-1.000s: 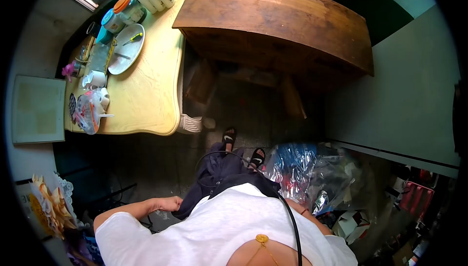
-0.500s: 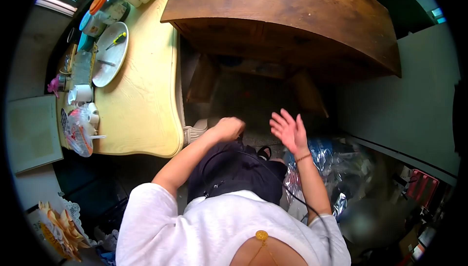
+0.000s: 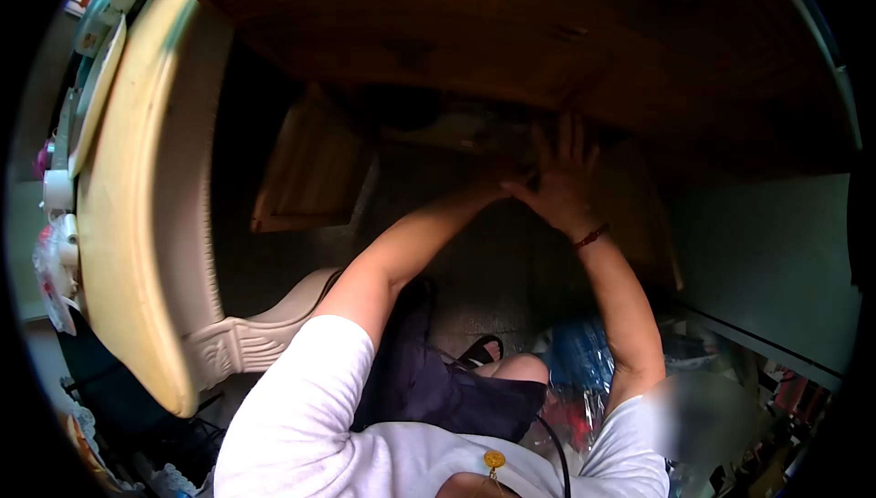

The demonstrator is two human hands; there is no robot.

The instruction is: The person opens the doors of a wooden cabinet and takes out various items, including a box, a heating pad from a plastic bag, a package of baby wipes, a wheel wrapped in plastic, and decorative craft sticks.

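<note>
The dark wooden cabinet point(image 3: 438, 23) fills the top of the head view, with its low left door point(image 3: 310, 169) and low right door point(image 3: 643, 215) standing open. Reaching toward the shadowed lower opening, my right hand point(image 3: 566, 183) is open, its fingers stretched out and pointing up. My left hand point(image 3: 513, 167) lies in deep shadow beside the right one, partly behind its thumb. Its fingers are too dark to make out, and so is anything in them. Some pale, unclear items point(image 3: 465, 133) lie inside the cabinet.
A cream table point(image 3: 128, 206) with a carved leg point(image 3: 246, 343) stands on the left. Bottles, jars, a plate and rolls line its far side. Plastic-wrapped goods point(image 3: 579, 356) sit on the floor at the right, below a pale panel point(image 3: 766, 233).
My body has leaned down and forward, bringing the cabinet nearer. Both hands have moved from before my lap toward the lower opening. The table now shows more from its side.
</note>
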